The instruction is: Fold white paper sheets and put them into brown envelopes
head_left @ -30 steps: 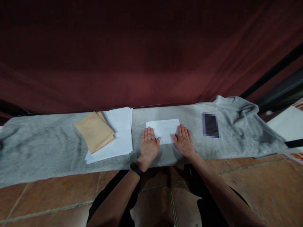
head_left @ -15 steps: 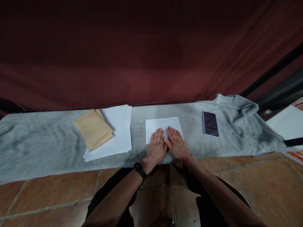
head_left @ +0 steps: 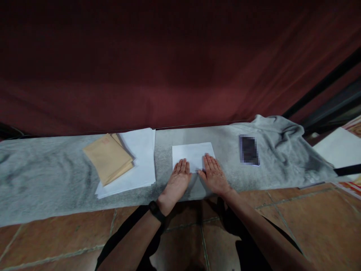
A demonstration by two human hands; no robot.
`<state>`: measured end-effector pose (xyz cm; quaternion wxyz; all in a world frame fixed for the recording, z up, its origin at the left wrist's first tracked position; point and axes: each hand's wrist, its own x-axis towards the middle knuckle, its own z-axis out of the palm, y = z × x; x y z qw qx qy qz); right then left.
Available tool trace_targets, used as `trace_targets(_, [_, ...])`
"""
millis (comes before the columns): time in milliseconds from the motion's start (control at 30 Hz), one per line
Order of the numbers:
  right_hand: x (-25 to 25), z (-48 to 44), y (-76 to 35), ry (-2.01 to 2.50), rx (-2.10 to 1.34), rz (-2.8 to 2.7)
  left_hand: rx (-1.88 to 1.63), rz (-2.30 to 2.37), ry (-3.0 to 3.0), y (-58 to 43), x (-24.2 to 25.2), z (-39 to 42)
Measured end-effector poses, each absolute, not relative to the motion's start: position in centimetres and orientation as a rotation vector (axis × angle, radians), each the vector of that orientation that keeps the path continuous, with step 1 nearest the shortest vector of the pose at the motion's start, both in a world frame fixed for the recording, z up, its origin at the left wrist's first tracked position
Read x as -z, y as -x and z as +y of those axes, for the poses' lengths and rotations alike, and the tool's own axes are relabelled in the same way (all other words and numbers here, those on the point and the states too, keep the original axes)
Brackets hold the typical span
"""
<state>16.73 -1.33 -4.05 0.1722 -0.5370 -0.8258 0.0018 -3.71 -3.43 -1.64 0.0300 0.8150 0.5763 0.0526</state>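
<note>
A small white sheet of paper (head_left: 193,151), which looks folded, lies flat on the grey cloth in front of me. My left hand (head_left: 179,178) rests with flat fingers on its near left part. On the near right part my right hand (head_left: 213,175) presses down, fingers stretched out and thumb pointing inward. A strip of bare paper shows between the two hands. Neither hand grips anything. The near corners of the paper are hidden under the fingers.
Brown envelopes (head_left: 108,157) lie on a stack of white paper (head_left: 142,165) to the left. A phone (head_left: 249,150), its image pixelated, lies to the right. The grey cloth (head_left: 50,180) covers a long narrow surface. Behind hangs a dark red curtain (head_left: 169,75).
My hands have spread apart along the paper. The left hand slid left and toward me; the right hand stayed near the right side. The view shifted slightly.
</note>
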Motion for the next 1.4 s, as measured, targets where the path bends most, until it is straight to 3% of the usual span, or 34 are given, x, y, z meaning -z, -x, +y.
trace_targets(367, [2.5, 1.9, -14.1, 1.473, -0.330, -2.280, -0.368, 1.823, -2.397, 0.1, 0.8, -0.5])
trace_targets(900, [3.5, 3.7, -13.8, 1.702, -0.018, -2.228, -0.355, 2.080, -2.261, 2.5, 2.6, 1.2])
trace_targets(1400, [4.3, 3.5, -15.7, 1.761, 0.089, -2.153, -0.170, 2.316, -2.104, 4.4, 0.4, -0.6])
